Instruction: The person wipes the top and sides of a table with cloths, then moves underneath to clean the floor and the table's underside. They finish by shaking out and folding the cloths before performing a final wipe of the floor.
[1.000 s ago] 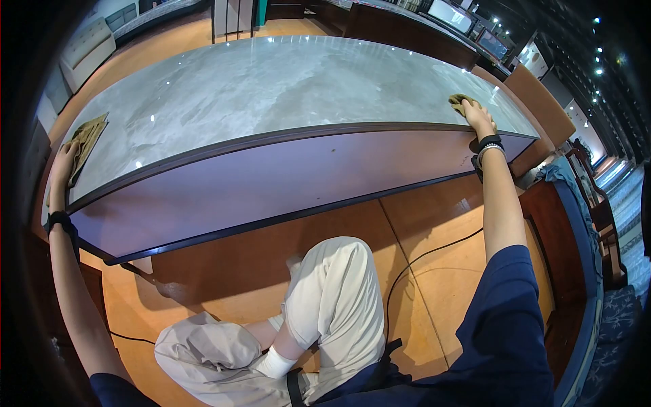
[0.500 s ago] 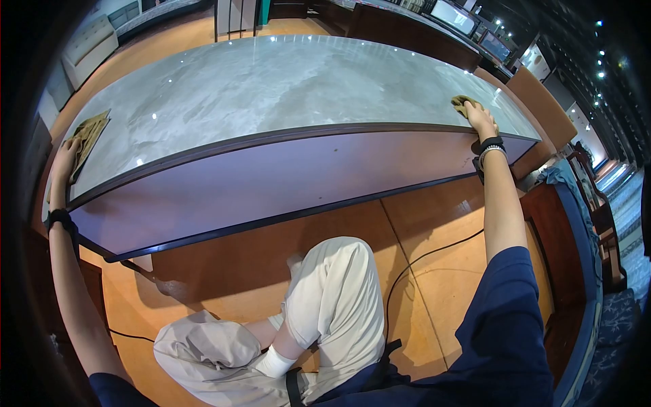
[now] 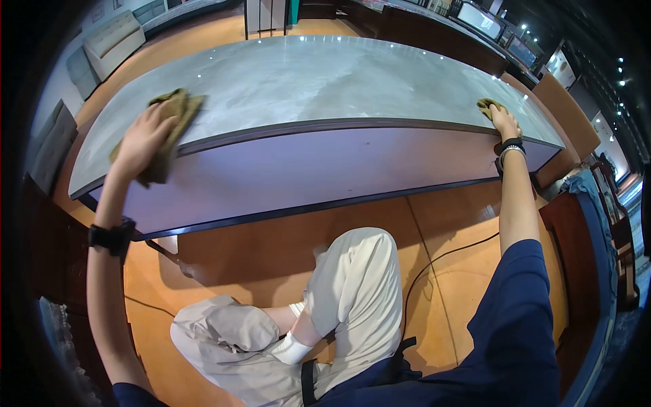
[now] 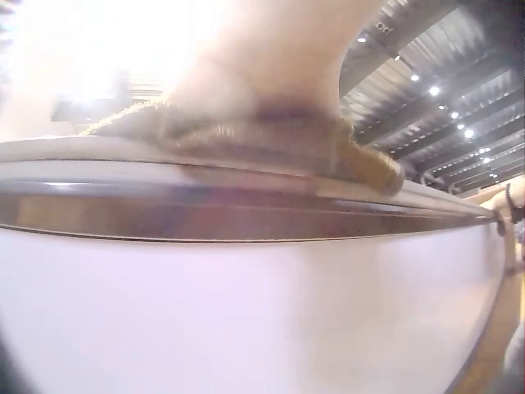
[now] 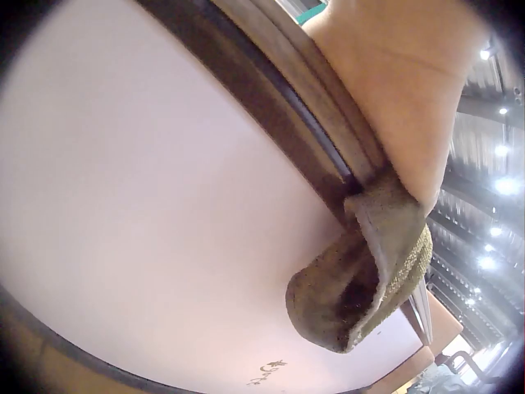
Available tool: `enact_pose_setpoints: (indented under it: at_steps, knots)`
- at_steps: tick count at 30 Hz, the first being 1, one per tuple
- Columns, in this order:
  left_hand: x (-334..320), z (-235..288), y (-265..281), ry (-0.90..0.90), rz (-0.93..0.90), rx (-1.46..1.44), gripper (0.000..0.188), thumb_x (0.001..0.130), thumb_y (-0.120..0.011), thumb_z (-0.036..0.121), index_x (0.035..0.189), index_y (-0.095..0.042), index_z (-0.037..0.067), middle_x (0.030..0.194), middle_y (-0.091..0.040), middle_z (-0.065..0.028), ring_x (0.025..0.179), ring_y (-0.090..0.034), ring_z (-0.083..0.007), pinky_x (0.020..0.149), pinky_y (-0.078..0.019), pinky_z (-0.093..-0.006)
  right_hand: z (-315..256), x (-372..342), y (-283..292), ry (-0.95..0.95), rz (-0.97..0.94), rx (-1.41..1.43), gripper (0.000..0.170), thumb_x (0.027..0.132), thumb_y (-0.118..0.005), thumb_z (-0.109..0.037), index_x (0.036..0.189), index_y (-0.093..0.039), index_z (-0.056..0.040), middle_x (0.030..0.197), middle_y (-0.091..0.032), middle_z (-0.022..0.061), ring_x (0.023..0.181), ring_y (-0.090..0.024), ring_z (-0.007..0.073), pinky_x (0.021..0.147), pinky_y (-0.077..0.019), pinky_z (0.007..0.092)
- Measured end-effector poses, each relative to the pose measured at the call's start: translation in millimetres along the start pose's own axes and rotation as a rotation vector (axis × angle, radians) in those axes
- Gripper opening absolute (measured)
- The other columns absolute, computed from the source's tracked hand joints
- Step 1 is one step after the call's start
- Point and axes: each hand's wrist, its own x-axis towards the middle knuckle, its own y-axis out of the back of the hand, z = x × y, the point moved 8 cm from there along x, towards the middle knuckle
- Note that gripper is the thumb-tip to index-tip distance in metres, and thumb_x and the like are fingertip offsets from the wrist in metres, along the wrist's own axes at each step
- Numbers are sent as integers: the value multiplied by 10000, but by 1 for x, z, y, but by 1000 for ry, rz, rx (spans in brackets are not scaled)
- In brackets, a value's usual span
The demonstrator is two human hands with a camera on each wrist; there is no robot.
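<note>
Spanning the head view, a glossy, marbled grey tabletop curves behind a dark edge band. Left hand, motion-blurred, lies with fingers extended on the left cloth, olive, which overhangs the band. Right hand, arm outstretched, grips the folded right cloth around the tabletop's right front edge.

Left wrist view: blur and glare obscure the fingers; the left cloth appears bunched beneath the palm.

Right wrist view: the fuzzy right cloth folds below the band, concealing the fingertips.

Navy sleeves, cream trousers, possibly beaded bracelet
</note>
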Motion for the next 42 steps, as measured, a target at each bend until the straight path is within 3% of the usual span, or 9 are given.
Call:
enact_pose_setpoints:
  at_steps: [2,9,14,23,28,34,40,41,42]
  knots:
    - [7,37,4,63,17,-98,563,873,-369,404,1294,-371,32,1324,-362,-201,1218,-349,-333,1019,-259,-384,-1,-6,2,-2,2,3,646,797,-310,-563,1329,-378,-202,1396,-285,136,1291,-226,353,1038,-159,477]
    - [34,131,6,-107,59,-153,536,867,-362,433,1305,-387,125,1326,-379,-152,1238,-332,-306,1024,-245,-398,-3,-19,4,90,-4,64,612,807,-310,-554,1313,-391,-219,1359,-314,177,1266,-242,391,1023,-186,489]
    - [60,115,-9,-44,12,-289,617,795,-392,556,1281,-437,179,1323,-404,-102,1220,-368,-294,1009,-280,-387,-26,-48,4,281,32,161,574,806,-340,-518,1283,-426,-211,1312,-368,209,1244,-281,390,1011,-210,486]
    - [67,87,-21,-58,-57,-329,667,775,-383,615,1282,-442,186,1332,-402,-104,1231,-361,-283,1008,-286,-370,-112,-171,18,634,188,179,482,805,-397,-447,1208,-506,-206,1227,-485,93,1133,-441,301,946,-356,419]
    - [77,24,-42,-84,-104,-257,579,816,-372,545,1269,-453,193,1359,-372,-93,1265,-310,-274,1031,-247,-374,-126,-224,33,972,210,186,434,730,-540,-151,1163,-542,-186,1153,-540,119,1059,-504,311,891,-410,395]
    - [76,-18,-47,-202,-132,-291,453,879,-358,407,1261,-463,186,1365,-358,-95,1282,-276,-262,1046,-211,-332,-12,-213,51,873,-69,43,357,687,-523,-37,1032,-583,-101,958,-591,175,943,-544,351,821,-436,409]
    - [67,-44,-45,-58,-164,-707,526,880,-414,398,1282,-426,59,1358,-355,-134,1271,-300,-254,1040,-212,-315,273,-198,101,669,-11,22,323,749,-607,-154,1060,-579,-70,1012,-613,121,906,-587,243,795,-456,337]
    - [66,-47,-47,-71,-168,-706,526,880,-414,398,1282,-426,59,1358,-355,-134,1271,-300,-254,1040,-212,-315,299,-233,130,280,-187,52,326,724,-574,-91,1048,-570,-52,967,-614,98,876,-580,201,804,-454,320]
    - [66,-50,-46,-78,-155,-718,519,880,-414,398,1277,-435,64,1358,-355,-131,1269,-302,-250,1038,-215,-315,356,-234,147,226,-149,131,333,704,-523,-45,1035,-557,-30,933,-606,89,848,-576,196,786,-462,316]
